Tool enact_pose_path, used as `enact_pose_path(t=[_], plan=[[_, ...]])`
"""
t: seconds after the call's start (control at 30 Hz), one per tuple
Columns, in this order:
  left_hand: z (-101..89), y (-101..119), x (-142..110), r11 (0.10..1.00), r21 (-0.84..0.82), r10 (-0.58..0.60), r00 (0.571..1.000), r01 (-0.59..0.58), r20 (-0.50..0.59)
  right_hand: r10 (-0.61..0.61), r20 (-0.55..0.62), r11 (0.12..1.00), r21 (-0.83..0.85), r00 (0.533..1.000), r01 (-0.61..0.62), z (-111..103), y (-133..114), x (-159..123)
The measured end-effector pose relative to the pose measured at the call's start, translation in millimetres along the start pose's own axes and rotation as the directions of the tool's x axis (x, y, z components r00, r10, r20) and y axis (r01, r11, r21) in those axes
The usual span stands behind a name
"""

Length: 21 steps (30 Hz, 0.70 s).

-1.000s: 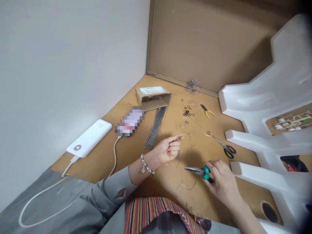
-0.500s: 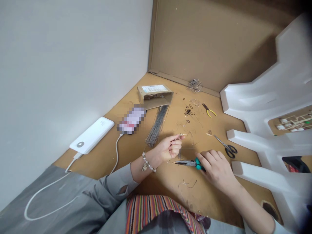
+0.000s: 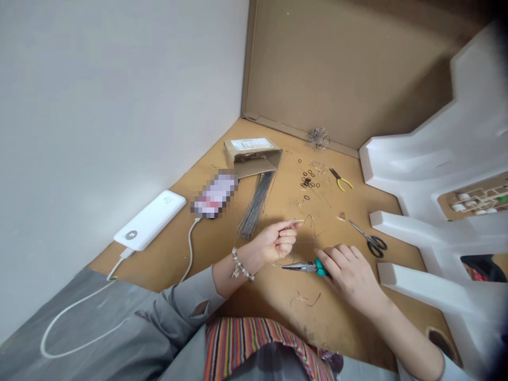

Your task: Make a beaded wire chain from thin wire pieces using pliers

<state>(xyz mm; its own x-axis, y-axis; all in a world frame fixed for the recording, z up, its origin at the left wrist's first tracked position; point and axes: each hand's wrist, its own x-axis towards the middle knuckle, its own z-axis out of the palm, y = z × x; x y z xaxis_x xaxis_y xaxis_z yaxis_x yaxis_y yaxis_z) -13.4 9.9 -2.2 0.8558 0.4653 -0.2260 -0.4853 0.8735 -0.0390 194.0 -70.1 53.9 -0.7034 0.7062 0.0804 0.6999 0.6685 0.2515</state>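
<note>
Where under right hand [image 3: 351, 272], pliers [image 3: 300, 267] invisible.

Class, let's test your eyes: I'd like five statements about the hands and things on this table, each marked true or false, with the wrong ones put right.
1. The right hand holds the pliers. True.
2. The beaded bracelet is on the right wrist. False: it is on the left one.
3. The left hand pinches a thin wire. True.
4. The scissors have yellow handles. False: their handles are black.
5. The bundle of wires lies wholly inside the cardboard box. False: most of it lies outside, in front of the open end.
</note>
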Motion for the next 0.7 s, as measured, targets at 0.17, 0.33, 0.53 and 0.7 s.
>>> enact_pose_path(t=[0.17,0.33,0.53,0.7], plan=[[0.6,-0.2,-0.1,1.0,0.006,0.006,1.0,-0.006,-0.011,-0.006,-0.013,1.0,-0.016,1.0,0.006,1.4,1.6,0.7],[1.4,-0.1,-0.3,1.0,0.003,-0.003,1.0,0.003,-0.018,-0.003,-0.023,1.0,0.004,1.0,0.004,1.8,1.8,2.2],[1.5,-0.3,0.2,1.0,0.004,-0.005,1.0,0.005,-0.03,-0.009,-0.041,1.0,0.01,0.999,0.009,-0.5,1.3,3.6],[-0.4,-0.1,1.1,1.0,0.022,-0.022,0.999,0.023,-0.033,-0.017,-0.035,0.999,0.036,0.999,0.018,-2.0,2.6,4.0]])
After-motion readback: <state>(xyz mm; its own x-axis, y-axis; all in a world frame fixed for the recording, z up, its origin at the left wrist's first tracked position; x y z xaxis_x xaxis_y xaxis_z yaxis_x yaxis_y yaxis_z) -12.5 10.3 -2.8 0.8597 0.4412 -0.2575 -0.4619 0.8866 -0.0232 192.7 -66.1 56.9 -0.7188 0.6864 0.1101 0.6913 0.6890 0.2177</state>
